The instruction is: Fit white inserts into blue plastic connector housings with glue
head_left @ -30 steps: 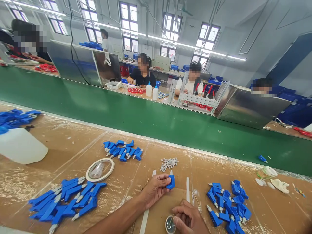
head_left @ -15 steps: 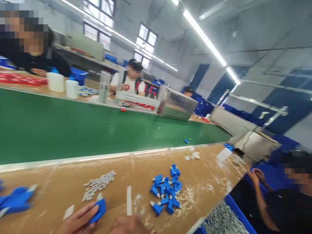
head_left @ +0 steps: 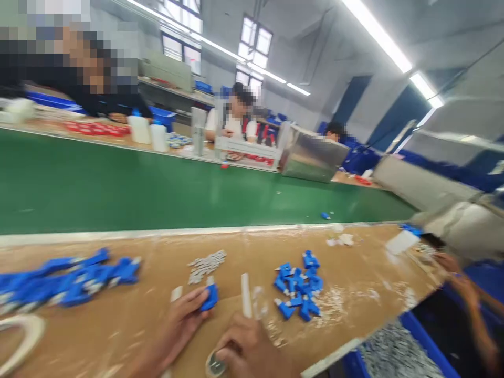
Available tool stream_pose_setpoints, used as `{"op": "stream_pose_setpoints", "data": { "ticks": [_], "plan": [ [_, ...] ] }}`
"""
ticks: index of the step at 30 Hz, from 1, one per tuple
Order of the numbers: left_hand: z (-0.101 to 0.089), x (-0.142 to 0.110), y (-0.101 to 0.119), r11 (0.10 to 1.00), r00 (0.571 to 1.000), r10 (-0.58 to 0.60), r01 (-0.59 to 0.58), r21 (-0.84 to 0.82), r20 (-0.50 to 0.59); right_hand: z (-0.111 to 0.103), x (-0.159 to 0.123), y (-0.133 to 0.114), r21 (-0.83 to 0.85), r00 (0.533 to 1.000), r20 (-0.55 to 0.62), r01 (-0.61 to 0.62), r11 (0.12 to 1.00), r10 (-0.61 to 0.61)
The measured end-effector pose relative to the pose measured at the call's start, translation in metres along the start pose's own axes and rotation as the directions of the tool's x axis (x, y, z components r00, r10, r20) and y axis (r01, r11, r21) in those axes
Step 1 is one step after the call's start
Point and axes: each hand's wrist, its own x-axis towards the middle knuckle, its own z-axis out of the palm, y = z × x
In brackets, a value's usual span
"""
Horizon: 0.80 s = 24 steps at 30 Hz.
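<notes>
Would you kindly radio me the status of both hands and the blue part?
Left hand holding blue part. Right hand at small round dish. Loose grey pieces just beyond blue part.

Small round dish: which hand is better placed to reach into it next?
The right hand, probably: it is at the dish, while the left hand is farther off, holding a blue piece.

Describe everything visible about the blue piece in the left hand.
The blue piece is small, blocky and plastic-looking, with a pale tip that points toward the top of the picture. The left hand grips it on its left side, covering part of it. It is held over the brown work surface, just nearer than the pile of small grey parts. The right hand is apart from it. Blur hides finer detail.
</notes>
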Motion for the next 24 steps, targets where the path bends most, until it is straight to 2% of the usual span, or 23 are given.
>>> {"op": "stream_pose_setpoints", "data": {
  "ticks": [3, 7, 12, 15, 17, 21, 24],
  "plan": [
    [0.015, -0.005, 0.013, 0.996, 0.996, -0.026, 0.033, -0.079, 0.087, -0.009, 0.007, 0.004, 0.115, 0.999, -0.011, -0.036, 0.993, 0.038],
    [0.02, -0.005, 0.017, 0.992, 0.986, -0.033, 0.052, -0.114, 0.163, -0.009, 0.017, 0.019, 0.35, 0.997, -0.023, -0.065, 0.934, 0.078],
    [0.024, -0.008, 0.013, 0.986, 0.972, -0.073, 0.103, -0.129, 0.223, -0.014, 0.026, 0.026, 0.684, 0.981, 0.036, -0.162, 0.711, 0.188],
    [0.024, -0.007, 0.01, 0.984, 0.962, -0.1, 0.133, -0.119, 0.254, -0.023, 0.033, 0.023, 0.781, 0.979, 0.004, -0.13, 0.611, 0.204],
    [0.024, -0.007, 0.008, 0.984, 0.956, -0.113, 0.145, -0.104, 0.271, -0.029, 0.038, 0.022, 0.775, 0.98, -0.073, -0.06, 0.629, 0.183],
    [0.023, -0.007, 0.005, 0.981, 0.946, -0.153, 0.181, -0.072, 0.285, -0.035, 0.045, 0.022, 0.621, 0.95, -0.284, 0.081, 0.78, 0.127],
    [0.022, -0.007, 0.005, 0.976, 0.942, -0.182, 0.208, -0.066, 0.281, -0.034, 0.047, 0.024, 0.478, 0.921, -0.383, 0.129, 0.869, 0.074]
  ]
}}
